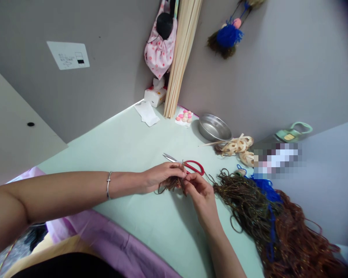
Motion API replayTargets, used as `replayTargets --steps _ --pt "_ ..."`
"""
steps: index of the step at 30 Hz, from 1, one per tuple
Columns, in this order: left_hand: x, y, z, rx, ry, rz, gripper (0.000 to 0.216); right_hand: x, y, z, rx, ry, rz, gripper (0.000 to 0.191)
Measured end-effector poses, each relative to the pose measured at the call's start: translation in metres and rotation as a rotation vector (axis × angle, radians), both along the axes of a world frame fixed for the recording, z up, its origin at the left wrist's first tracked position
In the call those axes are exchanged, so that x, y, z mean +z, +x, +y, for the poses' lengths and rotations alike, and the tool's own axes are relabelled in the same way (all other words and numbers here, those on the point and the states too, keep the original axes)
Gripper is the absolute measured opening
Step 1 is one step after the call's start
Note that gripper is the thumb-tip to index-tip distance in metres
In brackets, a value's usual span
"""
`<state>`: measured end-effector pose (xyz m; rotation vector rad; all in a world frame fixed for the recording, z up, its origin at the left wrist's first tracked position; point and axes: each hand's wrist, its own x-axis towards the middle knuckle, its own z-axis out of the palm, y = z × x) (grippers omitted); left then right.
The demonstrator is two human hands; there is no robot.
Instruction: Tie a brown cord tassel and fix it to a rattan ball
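Observation:
A small bundle of brown yarn (174, 183) is gathered between my two hands above the table. My left hand (164, 173) is closed round the bundle, its thumb and fingers near the top. From the right, my right hand (201, 189) pinches at the same bundle, fingertips almost touching those of the left. Part of the yarn is hidden behind the fingers. Just beyond my hands lie red-handled scissors (194, 167), with their blades pointing left and partly covered by my left hand.
Large hanks of dark green and brown yarn (243, 200) spread at the right, with blue yarn (268, 191) among them. Farther back are a metal bowl (214, 127), coiled pale strips (237, 146), pink beads (185, 116), tissues (155, 95) and tall wooden strips (182, 58). A tassel (229, 36) hangs on the wall.

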<state>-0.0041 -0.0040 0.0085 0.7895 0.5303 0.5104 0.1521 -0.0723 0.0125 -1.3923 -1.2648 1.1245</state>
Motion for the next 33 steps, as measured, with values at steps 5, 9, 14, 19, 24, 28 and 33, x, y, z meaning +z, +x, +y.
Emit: replayTargets --steps 5,9,14,19,24,28,33 --pt "-0.0018 -0.0004 -0.0021 0.022 0.067 -0.003 0.025 0.0051 -0.0015 -0.0002 -0.068 0.044 -0.064 0.016" --pt "-0.0043 -0.0005 -0.0015 0.006 0.058 -0.079 0.027 0.0016 0.0004 0.0005 -0.057 0.047 -0.013 0.019" --pt "-0.0040 0.0005 0.0045 0.047 -0.069 -0.142 0.029 -0.0033 0.0014 0.0029 0.034 -0.006 0.076 0.017" --pt "-0.0065 0.0007 0.0071 0.072 -0.063 -0.169 0.031 -0.0011 0.0015 0.0038 -0.035 -0.083 0.215 0.018" --pt "-0.0044 -0.0012 0.0021 0.070 0.019 -0.087 0.032 0.0036 0.0034 0.0033 -0.116 -0.042 0.226 0.027" --pt "-0.0045 -0.0007 -0.0013 0.054 0.097 -0.037 0.030 0.0060 0.0026 0.0016 -0.024 -0.022 0.094 0.022" --pt "-0.0077 0.0008 -0.0012 0.040 0.076 -0.037 0.032 0.0026 0.0048 0.0025 -0.097 0.004 0.109 0.019"
